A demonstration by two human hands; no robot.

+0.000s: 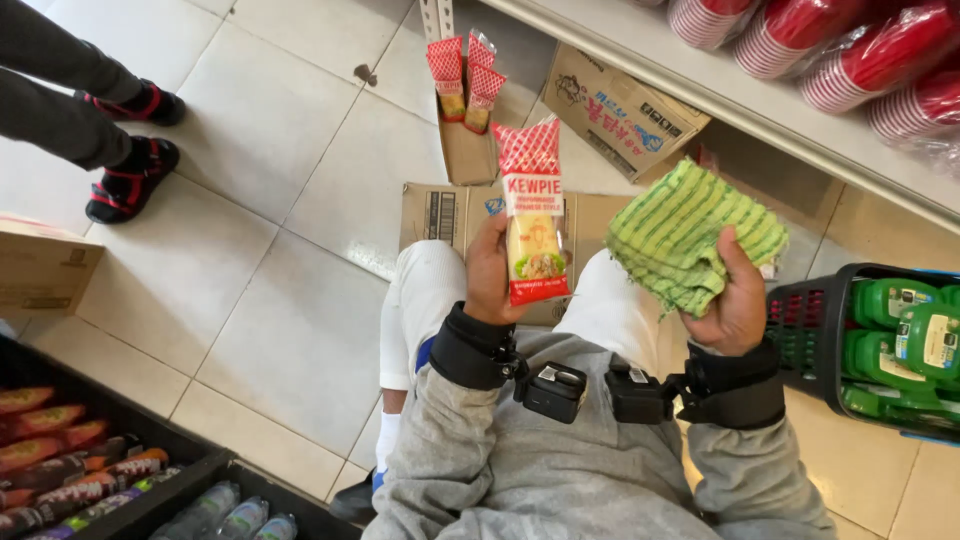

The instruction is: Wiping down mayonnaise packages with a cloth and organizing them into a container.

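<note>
Two things fill your hands. Your left hand (492, 275) is wrapped around a squeeze bottle of sauce (533, 215) in a clear wrapper with a red criss-cross top and a red band at the bottom; fingers are curled behind it and the thumb side presses its left edge, so it stands upright in front of your knees. Your right hand (735, 300) is closed on a folded green striped cloth (690, 232), thumb laid over its right edge, the cloth bunched above the palm. Bottle and cloth are just beside each other, not touching.

Both wrists wear black cuffs, each with a small black camera block (556, 390) pointing inward. You wear a grey sweatshirt and white trousers.

On the tiled floor (270, 300) ahead lies a flattened cardboard box (445, 210), partly under your knees. Beyond it an open narrow carton (468, 150) holds two more of the same bottles (465, 75), tilted slightly. Another brown carton (620, 110) sits under the white shelf (720, 95), which carries stacks of red cups (850, 50) in plastic sleeves.

At your right, a dark shopping basket (800, 330) holds green bottles (910, 340). At lower left, a black crate (150, 440) shows packets in red and orange, and clear bottles. At upper left, another person's legs and feet in black and red sandals (130, 180) stand on the tiles, near a cardboard box (40, 265).
</note>
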